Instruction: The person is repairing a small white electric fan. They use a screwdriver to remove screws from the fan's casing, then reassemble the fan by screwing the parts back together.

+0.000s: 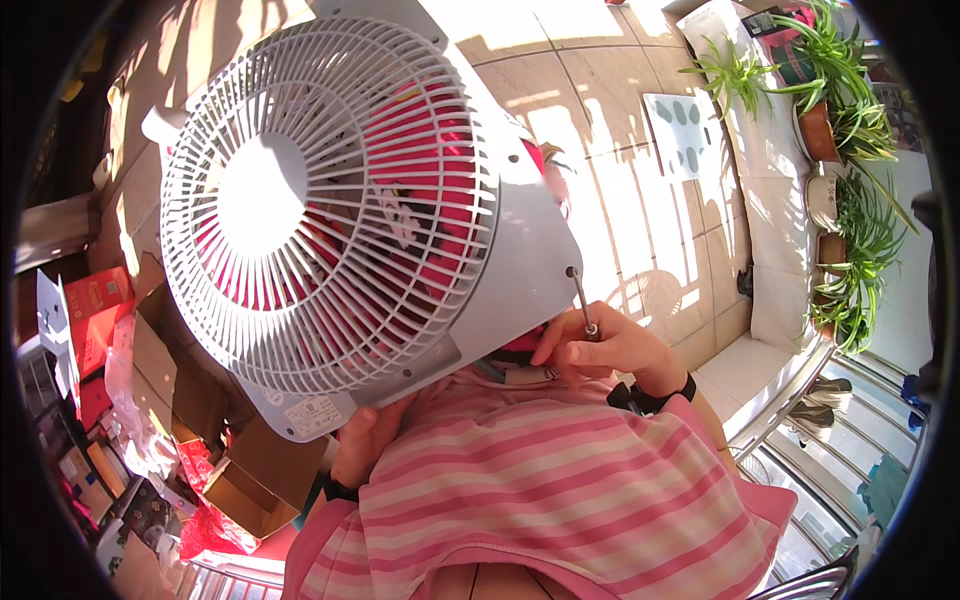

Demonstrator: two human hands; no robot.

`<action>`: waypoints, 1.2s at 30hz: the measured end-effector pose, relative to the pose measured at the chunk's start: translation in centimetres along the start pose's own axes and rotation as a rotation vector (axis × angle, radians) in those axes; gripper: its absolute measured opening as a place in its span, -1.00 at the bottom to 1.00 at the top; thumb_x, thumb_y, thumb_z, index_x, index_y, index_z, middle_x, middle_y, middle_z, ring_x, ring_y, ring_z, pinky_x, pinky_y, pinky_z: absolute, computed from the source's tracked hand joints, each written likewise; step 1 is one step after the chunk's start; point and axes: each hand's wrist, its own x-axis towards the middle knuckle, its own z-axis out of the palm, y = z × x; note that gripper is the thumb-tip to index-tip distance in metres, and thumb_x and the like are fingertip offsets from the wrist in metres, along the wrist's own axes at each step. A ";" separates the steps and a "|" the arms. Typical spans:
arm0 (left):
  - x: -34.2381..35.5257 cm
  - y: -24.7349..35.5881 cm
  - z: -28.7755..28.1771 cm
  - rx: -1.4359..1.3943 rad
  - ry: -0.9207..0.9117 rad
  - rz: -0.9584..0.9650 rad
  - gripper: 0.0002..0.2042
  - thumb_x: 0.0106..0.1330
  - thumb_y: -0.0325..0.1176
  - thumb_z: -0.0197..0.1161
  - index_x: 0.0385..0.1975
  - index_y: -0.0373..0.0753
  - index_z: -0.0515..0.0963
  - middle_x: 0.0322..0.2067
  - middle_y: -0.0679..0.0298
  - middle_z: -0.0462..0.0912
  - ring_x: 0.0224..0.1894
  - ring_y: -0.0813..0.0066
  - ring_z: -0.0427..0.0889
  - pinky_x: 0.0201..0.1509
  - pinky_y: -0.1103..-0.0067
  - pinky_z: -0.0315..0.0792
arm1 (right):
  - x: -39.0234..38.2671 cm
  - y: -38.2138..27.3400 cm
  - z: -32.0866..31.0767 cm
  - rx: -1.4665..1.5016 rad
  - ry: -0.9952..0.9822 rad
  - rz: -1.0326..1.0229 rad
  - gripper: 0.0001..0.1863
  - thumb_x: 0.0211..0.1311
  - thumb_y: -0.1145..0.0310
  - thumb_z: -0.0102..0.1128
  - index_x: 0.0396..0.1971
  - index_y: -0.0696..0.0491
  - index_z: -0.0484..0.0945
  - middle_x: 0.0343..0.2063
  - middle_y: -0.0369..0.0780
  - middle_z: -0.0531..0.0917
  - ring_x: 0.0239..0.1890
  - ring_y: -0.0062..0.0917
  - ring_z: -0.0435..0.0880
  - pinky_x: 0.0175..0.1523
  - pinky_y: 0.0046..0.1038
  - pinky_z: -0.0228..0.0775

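A grey-white box fan (535, 215) lies tilted across my lap, its round slatted grille (330, 325) facing up. Bright sun whitens the hub, and something red shows through the slats. My left hand (367, 447) grips the lower edge of the housing beside a small label, its fingers mostly hidden underneath. At the lower right corner, my right hand (620, 350) is closed on a screwdriver (581, 297). The thin metal shaft points up to a dark screw hole in that corner; whether the tip sits inside is too small to tell.
An open cardboard box (265, 480), red packaging (98, 310) and clutter stand at the left. Beyond the fan is a sunlit tiled floor (600, 80) with a pale patterned mat (680, 135). Potted spider plants (865, 225) line a ledge at the right, above shoes (820, 405) on a rack.
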 end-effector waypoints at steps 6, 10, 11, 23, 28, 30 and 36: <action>-3.2 -1.2 -3.2 -0.014 0.175 0.017 -0.12 0.12 0.01 0.38 0.39 -0.17 0.08 0.37 0.19 0.17 0.41 0.21 0.13 0.51 0.21 -0.05 | 4.6 3.1 -18.9 -0.327 0.934 0.067 -0.67 0.27 0.08 0.19 -0.33 0.07 0.44 -0.67 -0.39 0.37 -0.68 -0.72 0.31 -0.64 -0.61 0.12; -5.0 -2.3 -4.2 -0.132 0.309 0.031 -0.11 0.06 -0.04 0.44 0.38 -0.15 0.13 0.36 0.21 0.20 0.41 0.20 0.13 0.48 0.19 -0.05 | 15.8 7.2 -29.3 -0.859 1.043 -0.052 -0.73 0.16 0.41 0.09 -0.18 0.23 0.46 -0.31 0.03 0.63 -0.21 -0.11 0.62 -0.10 -0.21 0.46; -5.3 -2.4 -4.1 -0.175 0.329 0.072 -0.12 0.06 -0.05 0.44 0.37 -0.15 0.14 0.35 0.22 0.21 0.40 0.21 0.14 0.47 0.19 -0.03 | 18.4 7.9 -30.9 -0.865 1.040 -0.018 -0.74 0.14 0.46 0.06 -0.17 0.23 0.47 -0.27 0.07 0.63 -0.16 -0.06 0.62 -0.06 -0.18 0.46; -3.7 -0.9 1.6 -1.030 0.203 0.714 -0.31 0.13 -0.18 0.42 0.29 -0.10 0.29 0.29 0.28 0.32 0.33 0.33 0.28 0.34 0.21 0.21 | 32.2 15.9 -40.9 -1.095 0.809 -0.028 -0.64 0.05 0.53 0.15 -0.08 0.07 0.46 -0.17 0.08 0.49 -0.10 0.01 0.54 -0.02 -0.15 0.44; -3.6 -0.2 1.5 -1.178 0.108 0.890 -0.38 0.16 -0.24 0.42 0.25 -0.07 0.35 0.27 0.31 0.37 0.29 0.38 0.34 0.28 0.22 0.31 | 31.4 14.6 -41.6 -1.070 0.646 0.079 -0.63 0.07 0.49 0.23 -0.06 0.09 0.47 -0.19 0.01 0.54 -0.14 -0.14 0.59 -0.06 -0.25 0.48; -4.1 -0.3 1.1 -1.240 0.171 0.948 -0.42 0.22 -0.50 0.32 0.26 0.01 0.35 0.24 0.40 0.41 0.23 0.50 0.41 0.23 0.18 0.36 | 31.5 10.4 -41.0 -1.031 0.558 0.098 -0.62 0.08 0.48 0.26 -0.06 0.10 0.47 -0.19 -0.02 0.56 -0.15 -0.21 0.60 -0.07 -0.29 0.49; -6.2 -1.5 -0.5 -1.204 0.132 1.041 -0.37 0.20 -0.52 0.31 0.28 0.11 0.32 0.31 0.53 0.29 0.35 0.43 0.28 0.30 0.22 0.30 | 40.0 -16.4 -29.7 -1.326 0.190 -0.023 -0.76 0.12 0.47 0.29 -0.19 0.14 0.55 -0.41 -0.19 0.65 -0.37 -0.54 0.64 -0.21 -0.45 0.53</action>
